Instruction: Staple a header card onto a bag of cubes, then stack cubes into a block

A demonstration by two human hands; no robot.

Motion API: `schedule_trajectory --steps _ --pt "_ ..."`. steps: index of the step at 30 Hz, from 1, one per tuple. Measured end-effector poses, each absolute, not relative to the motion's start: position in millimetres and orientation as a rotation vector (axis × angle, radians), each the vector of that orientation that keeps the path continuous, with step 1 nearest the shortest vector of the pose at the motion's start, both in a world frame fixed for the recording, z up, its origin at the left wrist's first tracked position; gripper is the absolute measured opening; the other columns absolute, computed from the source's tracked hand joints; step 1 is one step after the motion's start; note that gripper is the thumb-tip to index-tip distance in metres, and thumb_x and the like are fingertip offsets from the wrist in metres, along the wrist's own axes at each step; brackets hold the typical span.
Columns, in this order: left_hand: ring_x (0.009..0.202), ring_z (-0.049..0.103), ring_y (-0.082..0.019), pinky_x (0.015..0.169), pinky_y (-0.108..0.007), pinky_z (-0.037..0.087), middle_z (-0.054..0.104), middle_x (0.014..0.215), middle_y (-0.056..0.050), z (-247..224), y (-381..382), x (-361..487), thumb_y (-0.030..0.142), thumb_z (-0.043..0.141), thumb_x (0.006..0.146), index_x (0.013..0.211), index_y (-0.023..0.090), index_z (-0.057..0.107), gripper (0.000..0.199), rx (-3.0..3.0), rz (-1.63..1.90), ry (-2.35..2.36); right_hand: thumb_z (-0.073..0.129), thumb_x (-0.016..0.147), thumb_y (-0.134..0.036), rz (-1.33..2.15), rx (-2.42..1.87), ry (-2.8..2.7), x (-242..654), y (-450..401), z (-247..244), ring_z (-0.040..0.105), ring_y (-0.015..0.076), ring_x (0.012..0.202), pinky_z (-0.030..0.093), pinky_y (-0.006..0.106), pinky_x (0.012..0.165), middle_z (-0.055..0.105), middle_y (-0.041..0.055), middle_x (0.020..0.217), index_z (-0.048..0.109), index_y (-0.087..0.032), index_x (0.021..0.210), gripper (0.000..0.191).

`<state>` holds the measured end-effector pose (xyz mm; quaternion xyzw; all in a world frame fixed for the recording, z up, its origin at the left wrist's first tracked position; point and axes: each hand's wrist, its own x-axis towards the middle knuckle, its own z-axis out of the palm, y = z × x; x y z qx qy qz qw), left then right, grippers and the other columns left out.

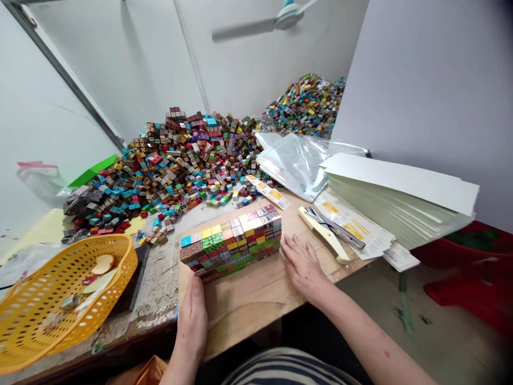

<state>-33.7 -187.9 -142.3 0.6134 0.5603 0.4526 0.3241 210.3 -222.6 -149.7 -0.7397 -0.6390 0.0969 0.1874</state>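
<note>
A long, neat stack of small printed blocks (236,240), several rows high, sits on a wooden board (244,310) in front of me. My left hand (193,315) is at the stack's left end, its thumb at the near corner and its fingers straight along the side, partly hidden. At the right end my right hand (302,267) rests with fingers stretched out and slightly apart, the fingertips at the stack's side. Neither hand wraps around the blocks. A cream-handled stapler (326,235) lies on the board to the right of my right hand.
A big heap of loose blocks (192,160) covers the back of the table, with another pile (308,104) beyond. A yellow basket (116,305) stands left. Clear plastic bags (296,160), printed labels (344,219) and a stack of white sheets (404,187) lie right.
</note>
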Motion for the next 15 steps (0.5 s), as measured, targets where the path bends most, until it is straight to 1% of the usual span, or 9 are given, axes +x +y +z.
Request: schedule_trajectory --steps 2,4,9,12,15 --pt "0.133 0.023 -0.017 0.112 -0.033 0.009 0.039 0.14 -0.005 -140.2 -189.9 -32.3 0.048 0.026 0.091 0.132 0.014 0.04 0.055 1.625 1.138 1.515 0.031 0.079 -0.01 0.248 -2.114 -1.868 207.3 -223.0 -148.7 0.021 0.029 0.132 0.013 0.057 0.106 0.031 0.0128 0.142 0.04 -0.006 0.132 0.054" --pt "0.133 0.024 -0.017 0.112 -0.033 0.009 0.039 0.14 -0.006 -139.8 -191.0 -31.5 0.048 0.026 0.091 0.132 0.014 0.039 0.055 1.645 1.114 1.543 0.031 0.078 -0.01 0.238 -2.121 -1.895 205.2 -222.9 -148.6 0.021 0.0288 0.132 0.011 0.058 0.105 0.03 0.0116 0.143 0.04 -0.007 0.133 0.056" --pt "0.132 0.026 -0.021 0.112 -0.036 0.011 0.04 0.139 -0.006 -143.9 -192.1 -32.1 0.048 0.027 0.091 0.133 0.016 0.039 0.054 1.638 1.1 1.614 0.028 0.081 -0.012 0.257 -2.072 -1.805 207.2 -222.8 -152.1 0.024 0.0248 0.132 0.014 0.055 0.106 0.03 0.0133 0.142 0.038 -0.007 0.134 0.054" --pt "0.131 0.028 -0.021 0.112 -0.037 0.012 0.04 0.138 -0.006 -145.8 -192.9 -32.2 0.047 0.028 0.091 0.134 0.018 0.038 0.053 1.657 1.099 1.61 0.027 0.08 -0.011 0.269 -1.992 -1.749 209.7 -222.7 -155.3 0.026 0.023 0.131 0.014 0.057 0.105 0.032 0.012 0.141 0.039 -0.012 0.133 0.054" --pt "0.131 0.03 -0.02 0.111 -0.037 0.013 0.04 0.138 -0.006 -146.4 -193.5 -31.3 0.046 0.027 0.091 0.133 0.017 0.038 0.053 1.688 1.104 1.584 0.029 0.077 -0.009 0.273 -1.947 -1.757 210.6 -222.7 -157.4 0.028 0.0241 0.13 0.012 0.058 0.104 0.036 0.0109 0.139 0.042 -0.014 0.131 0.056"
